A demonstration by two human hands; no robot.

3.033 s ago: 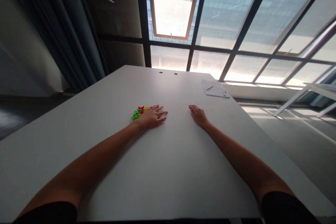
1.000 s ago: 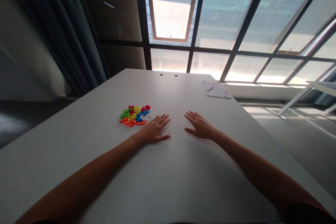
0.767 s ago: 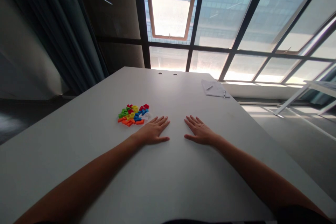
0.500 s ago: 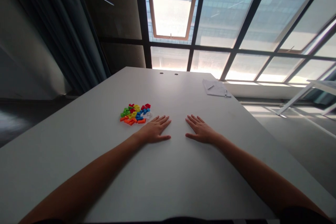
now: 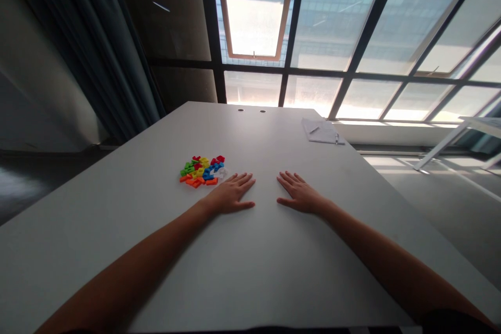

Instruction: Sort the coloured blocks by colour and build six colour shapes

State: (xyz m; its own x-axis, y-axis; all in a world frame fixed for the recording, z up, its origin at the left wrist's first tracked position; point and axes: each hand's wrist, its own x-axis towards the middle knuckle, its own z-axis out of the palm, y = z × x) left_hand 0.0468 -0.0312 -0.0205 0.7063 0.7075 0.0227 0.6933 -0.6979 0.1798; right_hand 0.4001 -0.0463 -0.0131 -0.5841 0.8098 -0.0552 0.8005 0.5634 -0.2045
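The left hand and right hand were bare, and a black sleeve covered the right upper arm.

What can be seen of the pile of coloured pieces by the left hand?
The pile of small plastic pieces is one loose, low cluster lying on the pale grey table top. The pieces look chunky and angular, in glossy red, green, yellow, blue, orange and white or clear; their exact shapes are too small to tell. Orange lies along the near edge, green at the left, and white at the right. The left hand rests flat just beside it, with no clear contact.
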